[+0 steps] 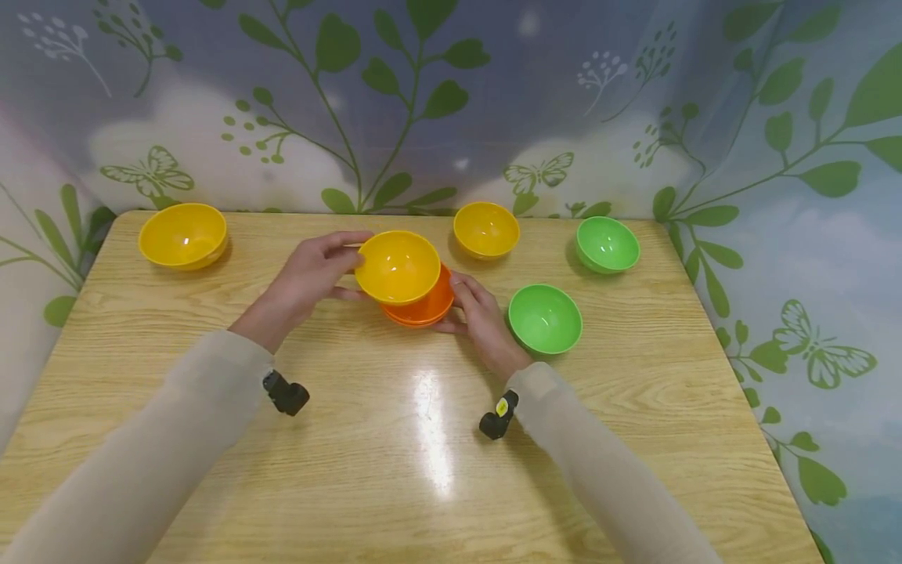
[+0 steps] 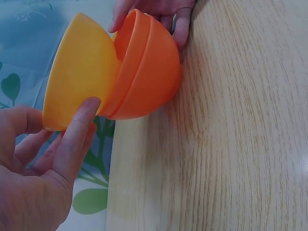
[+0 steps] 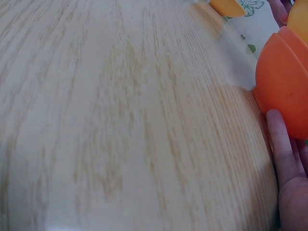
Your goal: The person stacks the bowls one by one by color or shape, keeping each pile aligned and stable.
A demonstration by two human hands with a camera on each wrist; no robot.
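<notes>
My left hand [image 1: 315, 270] pinches a yellow bowl [image 1: 398, 268] by its left side, thumb at the rim and fingers beneath. That bowl is tilted over a nested pair of orange bowls [image 1: 423, 312], partly covering them in the head view. In the left wrist view the yellow bowl [image 2: 82, 72] leans with its lower part against the opening of the orange bowls [image 2: 149, 72]. My right hand [image 1: 482, 317] grips the orange bowls from the right, thumb near the rim and fingers low on the outer wall. The right wrist view catches only part of the orange bowls [image 3: 284, 79] at its edge.
On the wooden table [image 1: 352, 454], a larger yellow bowl [image 1: 185, 236] stands at the far left. Another yellow bowl [image 1: 486, 229] sits behind my right hand. Two green bowls, one nearer [image 1: 545, 319] and one farther back [image 1: 607, 244], stand to the right. A patterned curtain [image 1: 437, 102] hangs behind.
</notes>
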